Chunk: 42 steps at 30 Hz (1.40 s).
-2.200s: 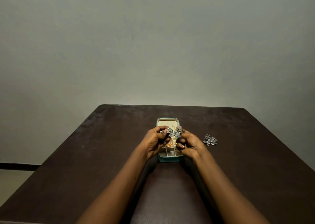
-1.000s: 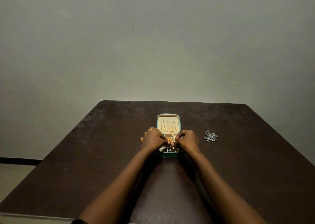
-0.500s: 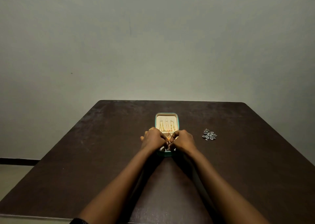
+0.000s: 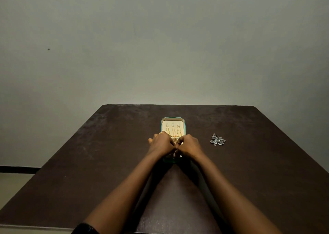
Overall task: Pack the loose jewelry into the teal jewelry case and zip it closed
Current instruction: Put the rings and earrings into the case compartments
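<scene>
our left hand (image 4: 161,143) and right hand (image 4: 189,145) meet knuckle to knuckle over the near half of the open teal jewelry case (image 4: 184,127), which lies at the middle of the dark wooden table (image 4: 89,162). our fingers curl down into the tray, but we cannot tell whether they pinch anything there. gold chains (image 4: 173,131) hang in the cream lid panel at the far half. a gold ring (image 4: 160,133) shows on our left hand. to the right, well apart from the case, a loose cluster of silver jewelry (image 4: 217,140) sits on the table.
</scene>
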Available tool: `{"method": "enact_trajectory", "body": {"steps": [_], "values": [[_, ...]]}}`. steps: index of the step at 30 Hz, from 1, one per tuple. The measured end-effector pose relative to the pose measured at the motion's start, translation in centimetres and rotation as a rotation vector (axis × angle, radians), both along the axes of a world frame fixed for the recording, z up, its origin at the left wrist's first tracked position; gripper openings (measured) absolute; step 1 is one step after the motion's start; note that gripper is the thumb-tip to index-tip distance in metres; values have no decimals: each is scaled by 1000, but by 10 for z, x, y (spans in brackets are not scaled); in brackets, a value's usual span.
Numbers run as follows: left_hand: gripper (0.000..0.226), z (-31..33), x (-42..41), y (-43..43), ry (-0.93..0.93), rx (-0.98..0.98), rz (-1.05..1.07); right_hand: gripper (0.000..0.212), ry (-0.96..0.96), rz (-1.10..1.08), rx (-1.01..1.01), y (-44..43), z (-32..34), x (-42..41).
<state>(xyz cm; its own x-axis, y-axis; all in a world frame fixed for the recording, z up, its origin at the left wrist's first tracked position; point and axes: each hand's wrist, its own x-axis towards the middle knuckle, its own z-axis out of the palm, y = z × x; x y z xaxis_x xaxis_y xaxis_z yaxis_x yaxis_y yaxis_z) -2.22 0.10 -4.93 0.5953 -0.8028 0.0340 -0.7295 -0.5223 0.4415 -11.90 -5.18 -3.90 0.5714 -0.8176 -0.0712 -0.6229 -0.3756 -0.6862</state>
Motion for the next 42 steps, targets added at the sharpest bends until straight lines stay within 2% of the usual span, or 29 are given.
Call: {"method": "enact_trajectory", "body": {"steps": [7, 10, 12, 15, 20, 23, 29, 35, 42], "values": [[21, 1, 0, 0, -25, -3, -10, 32, -65, -7, 123, -4, -1, 0], [20, 6, 2, 0, -22, 59, -57, 32, -115, -48, 156, -4, -6, 1], [20, 10, 3, 1, -3, 103, -83, 24, -132, -86, 184, -3, -7, 3], [19, 13, 2, 1, -15, 163, -125, 15, -100, -108, 110, -4, -7, 4], [26, 15, 7, -1, -17, 141, -150, 31, -103, -64, 104, -7, -4, -4], [28, 17, 8, -7, -3, 102, -188, 30, -180, -62, 116, -16, -4, -11], [24, 14, -17, -34, 78, -48, -246, 31, -210, -180, 70, -48, -2, -32], [24, 6, -47, -71, 76, -156, -248, 34, -243, -418, 53, -84, -4, -59], [26, 0, -62, -106, 76, -59, -270, 37, -276, -572, 38, -124, -12, -83]]}}
